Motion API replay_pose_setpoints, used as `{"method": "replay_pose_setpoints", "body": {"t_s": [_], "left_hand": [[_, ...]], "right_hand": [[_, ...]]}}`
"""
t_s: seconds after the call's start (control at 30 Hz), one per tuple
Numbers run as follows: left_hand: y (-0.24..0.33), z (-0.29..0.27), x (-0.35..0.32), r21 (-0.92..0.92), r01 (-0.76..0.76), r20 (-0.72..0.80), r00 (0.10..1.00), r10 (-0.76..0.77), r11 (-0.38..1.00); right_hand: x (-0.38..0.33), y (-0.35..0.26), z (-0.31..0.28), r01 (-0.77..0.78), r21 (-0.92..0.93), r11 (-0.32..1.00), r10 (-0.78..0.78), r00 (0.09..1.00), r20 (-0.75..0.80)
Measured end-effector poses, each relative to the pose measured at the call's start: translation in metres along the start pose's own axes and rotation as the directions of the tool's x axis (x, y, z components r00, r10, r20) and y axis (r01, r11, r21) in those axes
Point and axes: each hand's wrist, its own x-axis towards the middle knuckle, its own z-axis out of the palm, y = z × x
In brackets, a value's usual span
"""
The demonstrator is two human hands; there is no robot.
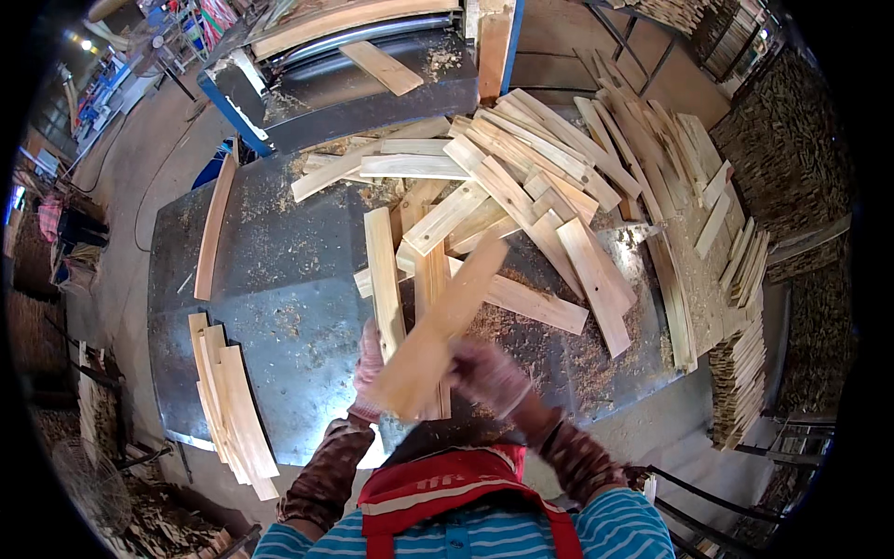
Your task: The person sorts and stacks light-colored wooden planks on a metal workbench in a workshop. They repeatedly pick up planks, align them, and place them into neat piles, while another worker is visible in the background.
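Note:
A wooden board (pixel 445 321), blurred by motion, slants up and away in front of me above the metal table. My left hand (pixel 366 377), in a pinkish work glove, is closed at its near left end, with part of the fingers hidden behind the wood. Gloved likewise, my right hand (pixel 492 375) grips the board's right edge and is slightly smeared. A paler board (pixel 384 270) points away from my left fingers. Under the held piece, another board (pixel 430 289) lies lengthwise. Beyond them spreads a loose heap of boards (pixel 521 196).
Several boards are stacked (pixel 228 401) at the table's left edge, with a single board (pixel 216 228) farther up. A machine with a roller (pixel 358 42) stands at the far side, one board (pixel 382 67) on its bed. Wood stacks (pixel 740 382) rise on the right. Sawdust litters the metal table (pixel 279 252).

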Motion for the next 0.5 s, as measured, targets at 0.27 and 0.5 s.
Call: {"method": "replay_pose_setpoints", "body": {"t_s": [0.27,0.5], "left_hand": [[0.046,-0.029,0.006,-0.135,0.318,0.085,0.947,-0.309,0.939],[0.144,-0.143,0.117,0.093,0.168,0.006,0.986,-0.169,0.981]], "right_hand": [[0.012,0.104,0.117,-0.400,0.212,0.891,0.229,0.802,0.551],[0.053,0.046,0.023,-0.222,-0.935,-0.276,-0.625,0.781,-0.001]]}}
